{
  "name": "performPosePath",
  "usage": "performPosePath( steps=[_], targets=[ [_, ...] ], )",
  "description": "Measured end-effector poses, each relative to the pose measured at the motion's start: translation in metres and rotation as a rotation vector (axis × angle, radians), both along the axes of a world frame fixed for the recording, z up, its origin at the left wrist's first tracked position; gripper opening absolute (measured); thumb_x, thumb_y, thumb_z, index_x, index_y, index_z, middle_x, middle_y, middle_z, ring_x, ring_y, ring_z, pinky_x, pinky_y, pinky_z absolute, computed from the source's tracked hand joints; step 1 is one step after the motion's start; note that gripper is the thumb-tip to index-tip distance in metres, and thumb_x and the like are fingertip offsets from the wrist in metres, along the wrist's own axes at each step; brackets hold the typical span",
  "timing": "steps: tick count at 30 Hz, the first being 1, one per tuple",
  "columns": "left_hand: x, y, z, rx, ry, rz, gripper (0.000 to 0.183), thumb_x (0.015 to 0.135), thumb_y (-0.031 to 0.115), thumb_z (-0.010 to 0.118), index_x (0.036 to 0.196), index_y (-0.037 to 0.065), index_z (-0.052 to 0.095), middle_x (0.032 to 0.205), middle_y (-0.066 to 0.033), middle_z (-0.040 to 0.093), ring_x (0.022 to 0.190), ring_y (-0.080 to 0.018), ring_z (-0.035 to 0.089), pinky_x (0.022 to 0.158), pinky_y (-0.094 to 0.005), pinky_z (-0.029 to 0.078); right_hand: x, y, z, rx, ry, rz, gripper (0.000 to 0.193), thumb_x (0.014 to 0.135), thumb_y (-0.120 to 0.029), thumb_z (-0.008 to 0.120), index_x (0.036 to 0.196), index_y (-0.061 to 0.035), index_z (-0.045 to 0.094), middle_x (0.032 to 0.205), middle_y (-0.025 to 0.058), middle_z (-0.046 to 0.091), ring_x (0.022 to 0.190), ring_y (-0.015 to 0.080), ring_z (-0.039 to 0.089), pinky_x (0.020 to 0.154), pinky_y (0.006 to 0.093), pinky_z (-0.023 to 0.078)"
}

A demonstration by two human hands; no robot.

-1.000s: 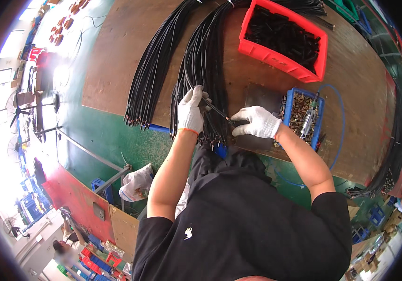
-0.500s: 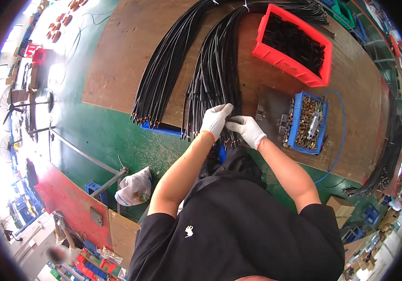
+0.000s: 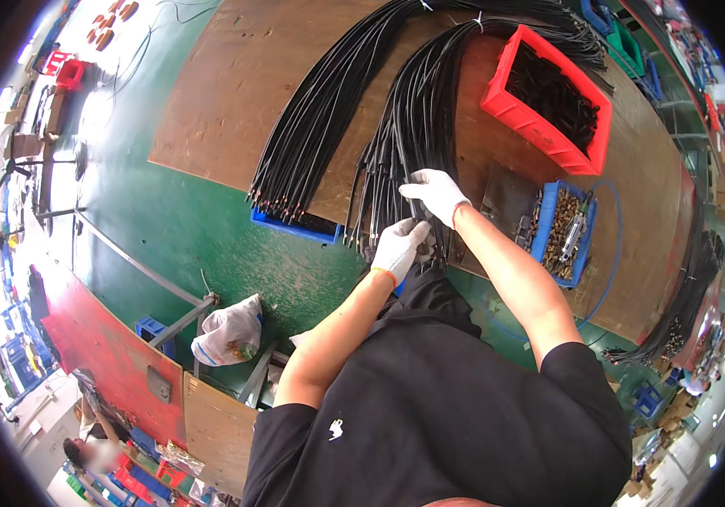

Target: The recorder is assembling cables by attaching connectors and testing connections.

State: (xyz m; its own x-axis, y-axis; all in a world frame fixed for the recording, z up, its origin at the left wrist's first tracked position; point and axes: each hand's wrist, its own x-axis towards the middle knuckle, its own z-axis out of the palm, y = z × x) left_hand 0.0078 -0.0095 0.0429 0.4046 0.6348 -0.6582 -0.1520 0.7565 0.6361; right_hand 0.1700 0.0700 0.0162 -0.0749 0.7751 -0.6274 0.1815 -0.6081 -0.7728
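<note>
A thick bundle of black cables (image 3: 420,110) hangs over the near edge of the brown table, its cut ends toward me. My right hand (image 3: 437,196), in a white glove, grips a black cable partway up from its end. Lower down, my left hand (image 3: 399,250), also gloved, is closed with thumb and fingers together on the same cable near its end. The fingertips partly hide the cable end. To the left lies a second bundle of black cables (image 3: 316,118) with copper-coloured tips.
Right of the bundle stands a red bin (image 3: 540,131) of black pieces. Nearer, a blue bin (image 3: 586,264) holds brass fittings and a metal tool (image 3: 575,235); a blue hose (image 3: 618,245) curves beside it. A white sack (image 3: 231,331) sits lower left. Another person (image 3: 96,439) is far lower left.
My right hand has moved up and forward along the cables. My left hand has dropped lower, toward the cable ends. The whole view has shifted slightly.
</note>
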Motion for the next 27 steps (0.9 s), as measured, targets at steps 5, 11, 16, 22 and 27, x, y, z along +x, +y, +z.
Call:
performPosePath(
  steps=[5, 11, 16, 22, 27],
  targets=[
    [-0.004, -0.009, 0.006, 0.022, 0.1, -0.125, 0.023, 0.104, 0.023, 0.066, 0.096, 0.002, 0.072, 0.082, -0.0046, 0.071, 0.071, -0.0105, 0.063, 0.064, -0.0275, 0.052, 0.012, 0.041, -0.013, 0.064, -0.201, -0.141, 0.059, 0.088, -0.026, 0.085, 0.134, 0.0033, 0.062, 0.112, 0.0099, 0.073, 0.086, 0.0153, 0.069, 0.061, 0.0306, 0.055],
    [-0.013, -0.008, 0.002, 0.588, 0.754, -0.471, 0.042, 0.097, 0.042, 0.068, 0.11, 0.003, 0.076, 0.099, -0.0167, 0.078, 0.091, -0.0326, 0.075, 0.085, -0.0409, 0.057, 0.02, 0.069, -0.014, 0.122, -0.067, -0.378, 0.039, 0.093, -0.022, 0.08, 0.122, 0.0006, 0.065, 0.092, 0.0062, 0.069, 0.07, 0.013, 0.066, 0.058, 0.0306, 0.057],
    [-0.046, 0.012, -0.001, 0.607, 0.899, -0.257, 0.033, 0.095, 0.038, 0.07, 0.111, 0.01, 0.077, 0.104, -0.0186, 0.076, 0.101, -0.0364, 0.073, 0.089, -0.0428, 0.056, 0.039, 0.002, -0.028, 0.205, -0.136, -0.393, 0.024, 0.097, -0.028, 0.074, 0.11, -0.0075, 0.073, 0.085, 0.0006, 0.068, 0.068, 0.0094, 0.061, 0.06, 0.0293, 0.054],
    [-0.051, 0.061, -0.032, 0.763, 0.992, -0.214, 0.036, 0.095, 0.038, 0.07, 0.11, 0.006, 0.076, 0.107, -0.019, 0.076, 0.102, -0.0392, 0.073, 0.089, -0.0462, 0.056, 0.031, -0.104, -0.043, 0.128, -0.438, -0.136, 0.047, 0.097, -0.042, 0.07, 0.124, -0.0032, 0.071, 0.115, 0.0221, 0.076, 0.113, 0.0357, 0.072, 0.099, 0.0426, 0.054],
    [-0.021, 0.1, -0.02, 0.784, 1.251, -0.642, 0.045, 0.097, 0.048, 0.061, 0.095, 0.006, 0.076, 0.094, -0.0224, 0.075, 0.094, -0.0432, 0.073, 0.085, -0.0508, 0.056, 0.019, -0.106, -0.04, 0.035, -0.413, -0.034, 0.063, 0.096, -0.054, 0.069, 0.13, -0.0001, 0.069, 0.123, 0.0266, 0.072, 0.119, 0.0408, 0.068, 0.103, 0.0457, 0.052]
  ],
)
